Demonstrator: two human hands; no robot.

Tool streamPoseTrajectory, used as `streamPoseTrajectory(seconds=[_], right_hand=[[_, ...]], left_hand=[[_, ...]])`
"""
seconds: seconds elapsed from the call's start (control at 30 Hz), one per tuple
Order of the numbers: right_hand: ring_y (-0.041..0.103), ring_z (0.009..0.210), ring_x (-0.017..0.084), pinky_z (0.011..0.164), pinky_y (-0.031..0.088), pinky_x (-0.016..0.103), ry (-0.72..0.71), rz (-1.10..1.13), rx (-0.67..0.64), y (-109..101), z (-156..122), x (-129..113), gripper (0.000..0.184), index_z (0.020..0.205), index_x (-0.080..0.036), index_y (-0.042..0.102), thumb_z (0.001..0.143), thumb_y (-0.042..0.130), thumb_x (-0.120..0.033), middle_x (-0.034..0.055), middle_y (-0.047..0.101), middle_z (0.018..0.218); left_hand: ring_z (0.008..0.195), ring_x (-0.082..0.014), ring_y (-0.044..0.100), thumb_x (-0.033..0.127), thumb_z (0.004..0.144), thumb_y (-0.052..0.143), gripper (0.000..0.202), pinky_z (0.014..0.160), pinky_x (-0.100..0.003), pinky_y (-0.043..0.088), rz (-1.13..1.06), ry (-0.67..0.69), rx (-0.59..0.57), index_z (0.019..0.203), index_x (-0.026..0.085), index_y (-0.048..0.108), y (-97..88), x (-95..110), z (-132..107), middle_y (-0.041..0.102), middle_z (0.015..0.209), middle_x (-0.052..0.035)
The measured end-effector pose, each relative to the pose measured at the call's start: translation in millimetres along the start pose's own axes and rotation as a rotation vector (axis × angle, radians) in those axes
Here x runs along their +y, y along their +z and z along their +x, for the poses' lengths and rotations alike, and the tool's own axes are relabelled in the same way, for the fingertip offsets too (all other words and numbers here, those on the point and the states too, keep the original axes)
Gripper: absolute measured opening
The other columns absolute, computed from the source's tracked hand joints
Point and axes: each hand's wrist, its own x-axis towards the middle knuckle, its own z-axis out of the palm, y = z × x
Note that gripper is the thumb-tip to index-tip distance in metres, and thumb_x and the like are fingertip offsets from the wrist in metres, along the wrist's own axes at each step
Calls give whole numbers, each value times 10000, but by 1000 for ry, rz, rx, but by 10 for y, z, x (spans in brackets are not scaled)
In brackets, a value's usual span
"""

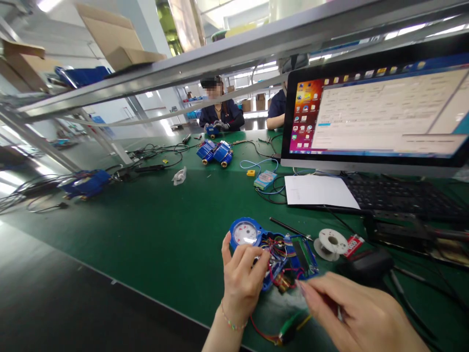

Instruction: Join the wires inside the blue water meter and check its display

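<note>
At the near edge of the green tabletop [154, 234]: an opened blue meter [273, 249], dial at 10 o'clock, wiring bared at its centre.
Left hand [242, 278]: fingers curled onto the meter's dial end, steadying it.
Right hand [361, 318]: at 4 o'clock of the meter, fingertips pinched together; what they hold cannot be told.
Progress: housing open, wires loose; judged mid-work, closing left.
Solder spool [332, 242]: at 3 o'clock, apart.
</note>
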Motion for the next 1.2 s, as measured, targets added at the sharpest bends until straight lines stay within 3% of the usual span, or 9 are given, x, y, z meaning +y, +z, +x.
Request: streamPoseTrajectory(seconds=[0.13, 0.27, 0.5, 0.63, 0.73, 0.83, 0.9, 1.0, 1.2], right_hand=[[538, 761, 162, 654, 435, 282, 1, -96, 118, 132, 124, 79, 262, 926, -171, 580, 950, 371, -327, 34, 552, 829], [528, 731, 208, 678, 427, 355, 69, -111, 34, 448, 193, 212, 361, 790, -170, 596, 952, 298, -293, 44, 554, 767], [578, 562, 152, 498, 428, 245, 387, 260, -96, 520, -2, 84, 337, 896, -223, 593, 945, 289, -362, -24, 611, 686], [625, 762, 134, 589, 504, 207, 208, 244, -146, 486, -171, -64, 316, 1178, -154, 486, 940, 308, -261, 16, 634, 965], [601, 883, 145, 681, 512, 232, -28, 26, 50, 387, -166, -44, 265, 1117, -141, 526, 912, 365, -187, 50, 591, 1081], [487, 1089, 234, 881, 445, 410, -31, -130, 160, 312, -21, 160, 265, 1119, -149, 535, 926, 387, -253, 100, 482, 1229], [476, 1082, 254, 897, 417, 478, 36, -122, 41, 319, 66, 334, 306, 1133, -145, 522, 947, 353, -319, 110, 504, 1185], [548, 869, 233, 771, 467, 447, 155, -23, -163, 360, 72, 441, 271, 974, -178, 561, 940, 372, -369, 56, 586, 934], [579, 710, 191, 621, 436, 313, 202, 155, -395, 257, -104, 64, 218, 844, -229, 574, 922, 375, -273, -12, 600, 790]], left_hand=[[718, -113, 573, 85, 835, 500, 176, 1058, -445, 213, -66, 6, -17, 897, 216, 599, 12, -13, 11, 658, 767, 15], [709, -114, 566, 84, 834, 506, 173, 1015, -438, 263, -126, -64, -19, 865, 224, 602, 48, 10, 31, 659, 754, 26], [840, -157, 599, 72, 766, 430, 278, 1060, -520, 206, -448, -532, -304, 901, 251, 595, 21, 135, 91, 668, 864, 20], [853, -175, 596, 224, 791, 489, 118, 1079, -540, 140, -546, -667, -344, 809, 248, 603, -1, 137, 100, 665, 832, 32], [817, -165, 594, 258, 796, 519, 93, 1072, -523, 149, -566, -707, -334, 756, 237, 600, 27, 108, 77, 653, 777, 41], [804, -148, 584, 210, 796, 523, 73, 1074, -485, 153, -576, -711, -309, 760, 228, 583, 50, 96, 59, 636, 765, 50], [784, -142, 575, 180, 787, 528, 71, 1072, -473, 156, -581, -722, -307, 744, 220, 568, 40, 94, 65, 622, 747, 52], [816, -159, 559, 123, 756, 531, 97, 1041, -480, 211, -598, -746, -335, 746, 215, 559, -28, 81, 100, 616, 765, 39], [785, -158, 554, 46, 697, 566, 174, 1039, -500, 207, -513, -674, -365, 683, 220, 576, -233, -14, 153, 608, 717, 51]])
